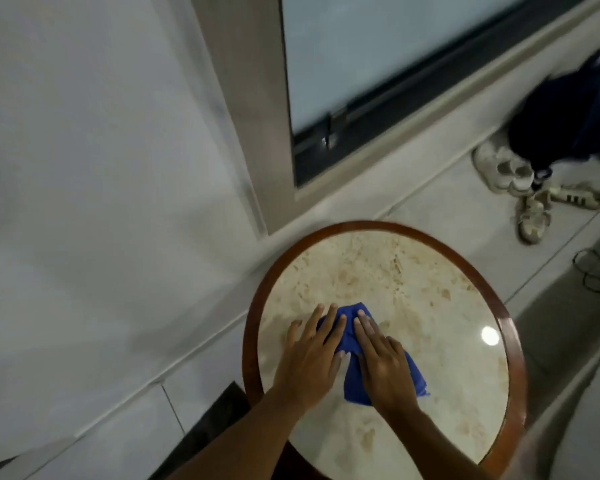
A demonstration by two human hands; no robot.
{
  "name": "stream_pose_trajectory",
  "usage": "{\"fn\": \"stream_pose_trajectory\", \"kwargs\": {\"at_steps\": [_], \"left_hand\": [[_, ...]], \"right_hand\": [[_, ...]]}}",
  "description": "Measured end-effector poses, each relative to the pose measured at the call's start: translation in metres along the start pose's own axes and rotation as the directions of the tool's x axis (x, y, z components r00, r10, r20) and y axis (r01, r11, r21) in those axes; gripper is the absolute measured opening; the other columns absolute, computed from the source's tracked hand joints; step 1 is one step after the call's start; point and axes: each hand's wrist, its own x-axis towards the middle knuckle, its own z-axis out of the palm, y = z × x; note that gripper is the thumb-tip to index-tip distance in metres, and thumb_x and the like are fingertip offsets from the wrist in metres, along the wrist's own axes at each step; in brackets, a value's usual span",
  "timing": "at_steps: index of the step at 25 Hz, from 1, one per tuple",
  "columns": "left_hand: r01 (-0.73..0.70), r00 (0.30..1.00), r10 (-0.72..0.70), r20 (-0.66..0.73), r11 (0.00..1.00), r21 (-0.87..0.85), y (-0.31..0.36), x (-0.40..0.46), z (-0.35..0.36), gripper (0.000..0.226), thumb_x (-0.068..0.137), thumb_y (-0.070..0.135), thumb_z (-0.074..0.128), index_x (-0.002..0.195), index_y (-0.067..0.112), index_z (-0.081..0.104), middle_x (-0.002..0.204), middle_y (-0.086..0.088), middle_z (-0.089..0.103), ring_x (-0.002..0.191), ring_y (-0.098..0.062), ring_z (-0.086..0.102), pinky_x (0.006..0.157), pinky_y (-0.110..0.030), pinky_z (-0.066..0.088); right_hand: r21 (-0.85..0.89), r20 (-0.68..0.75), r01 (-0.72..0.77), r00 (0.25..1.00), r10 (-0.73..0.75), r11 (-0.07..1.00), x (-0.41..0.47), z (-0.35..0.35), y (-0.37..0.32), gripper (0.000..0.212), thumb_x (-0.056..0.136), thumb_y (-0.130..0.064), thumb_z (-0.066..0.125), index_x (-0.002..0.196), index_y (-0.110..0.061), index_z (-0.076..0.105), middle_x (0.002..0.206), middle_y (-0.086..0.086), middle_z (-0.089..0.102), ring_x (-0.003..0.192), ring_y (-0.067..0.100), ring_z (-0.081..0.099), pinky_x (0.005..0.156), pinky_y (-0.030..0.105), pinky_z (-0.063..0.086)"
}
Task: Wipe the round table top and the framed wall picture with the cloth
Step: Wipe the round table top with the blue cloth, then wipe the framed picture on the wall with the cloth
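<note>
Pale floor tiles and a white wall surround a round table (430, 282) with both hands flat on a blue cloth (352, 372).

Marble-patterned and ringed by a reddish-brown wooden rim, the table top carries the cloth on its near left part, closer to the left edge than the right, with a bright light reflection near the right edge. The left hand (312, 358) lies open, fingers spread, partly on the cloth's left side and partly on bare table; the right hand (383, 362) lies open and flat on the cloth's right side; neither grips it. On the floor beyond the table's far right edge lie several white shoes (520, 181), a dark bag (568, 116) and a black cable (594, 268), below a dark-framed window (378, 64).
</note>
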Motion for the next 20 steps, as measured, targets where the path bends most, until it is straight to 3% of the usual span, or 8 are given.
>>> {"fn": "stream_pose_trajectory", "kwargs": {"at_steps": [2, 3, 5, 7, 9, 11, 16, 20], "left_hand": [[-0.013, 0.996, 0.014, -0.092, 1.000, 0.022, -0.005, -0.022, -0.064, 0.056, 0.098, 0.043, 0.046, 0.148, 0.019, 0.045, 0.158, -0.003, 0.039, 0.140, -0.023, 0.046, 0.101, -0.046, 0.051], [-0.015, 0.989, 0.022, -0.145, 0.999, 0.047, -0.009, -0.029, -0.102, 0.055, 0.096, 0.045, 0.044, 0.145, 0.021, 0.050, 0.158, -0.002, 0.038, 0.136, -0.021, 0.050, 0.099, -0.043, 0.051], [0.030, 0.964, 0.004, -0.267, 0.992, 0.120, -0.018, -0.047, -0.175, 0.053, 0.091, 0.049, 0.043, 0.137, 0.026, 0.058, 0.162, 0.001, 0.033, 0.129, -0.016, 0.057, 0.095, -0.037, 0.044], [0.106, 0.904, 0.005, -0.427, 0.966, 0.236, -0.034, -0.075, -0.278, 0.045, 0.098, 0.049, 0.034, 0.134, 0.030, 0.053, 0.168, 0.000, 0.014, 0.129, -0.012, 0.050, 0.092, -0.037, 0.036], [0.168, 0.810, 0.023, -0.586, 0.948, 0.270, -0.045, -0.091, -0.358, 0.048, 0.099, 0.054, 0.030, 0.137, 0.031, 0.048, 0.169, 0.000, 0.003, 0.138, -0.012, 0.039, 0.095, -0.037, 0.035], [0.231, 0.706, 0.044, -0.706, 0.929, 0.289, -0.061, -0.130, -0.455, 0.061, 0.094, 0.055, 0.042, 0.149, 0.029, 0.037, 0.169, -0.003, 0.006, 0.150, -0.016, 0.021, 0.100, -0.039, 0.035], [0.336, 0.459, 0.255, -0.851, 0.837, 0.432, -0.091, -0.211, -0.658, 0.061, 0.104, 0.049, 0.028, 0.159, 0.025, 0.018, 0.169, -0.004, 0.010, 0.154, -0.024, 0.013, 0.117, -0.043, 0.017], [0.569, 0.325, 0.193, -0.926, 0.742, 0.355, -0.127, -0.251, -0.772, 0.072, 0.099, 0.063, 0.029, 0.159, 0.023, 0.018, 0.169, -0.009, 0.008, 0.155, -0.026, 0.004, 0.121, -0.045, 0.007]], "right_hand": [[0.006, -0.075, 0.085, 0.994, -0.084, 0.996, 0.009, -0.048, -0.043, 0.062, 0.080, -0.008, 0.072, 0.138, -0.008, 0.051, 0.148, 0.005, 0.039, 0.122, 0.023, 0.059, 0.089, 0.038, 0.051], [0.014, -0.131, 0.143, 0.982, -0.140, 0.990, 0.019, -0.075, -0.071, 0.058, 0.084, -0.010, 0.068, 0.140, -0.011, 0.050, 0.153, 0.002, 0.033, 0.126, 0.018, 0.056, 0.090, 0.032, 0.049], [-0.010, -0.234, 0.293, 0.929, -0.287, 0.956, 0.044, -0.134, -0.125, 0.040, 0.103, -0.023, 0.031, 0.141, -0.018, 0.041, 0.162, -0.009, 0.013, 0.141, 0.002, 0.032, 0.085, 0.020, 0.039], [-0.152, -0.348, 0.448, 0.810, -0.472, 0.881, 0.081, -0.209, -0.203, 0.050, 0.102, -0.033, 0.007, 0.147, -0.022, 0.023, 0.162, -0.014, -0.004, 0.147, -0.001, 0.007, 0.079, 0.021, 0.035], [-0.243, -0.399, 0.572, 0.677, -0.619, 0.783, 0.107, -0.269, -0.269, 0.053, 0.101, -0.038, 0.010, 0.151, -0.020, 0.014, 0.164, -0.004, -0.006, 0.140, -0.002, 0.030, 0.073, 0.023, 0.038], [-0.147, -0.539, 0.645, 0.583, -0.608, 0.750, 0.119, -0.332, -0.350, 0.046, 0.101, -0.038, 0.018, 0.143, -0.025, 0.027, 0.164, -0.006, 0.005, 0.114, -0.002, 0.057, 0.071, 0.023, 0.041], [-0.047, -0.818, 0.757, 0.346, -0.460, 0.652, 0.144, -0.442, -0.519, 0.046, 0.101, -0.032, 0.031, 0.142, -0.015, 0.044, 0.152, 0.009, 0.039, 0.131, 0.016, 0.046, 0.098, 0.033, 0.032], [-0.102, -0.825, 0.749, 0.304, -0.477, 0.655, 0.179, -0.492, -0.612, 0.053, 0.096, -0.026, 0.039, 0.146, -0.008, 0.041, 0.157, 0.010, 0.031, 0.142, 0.024, 0.035, 0.104, 0.040, 0.036]]}}
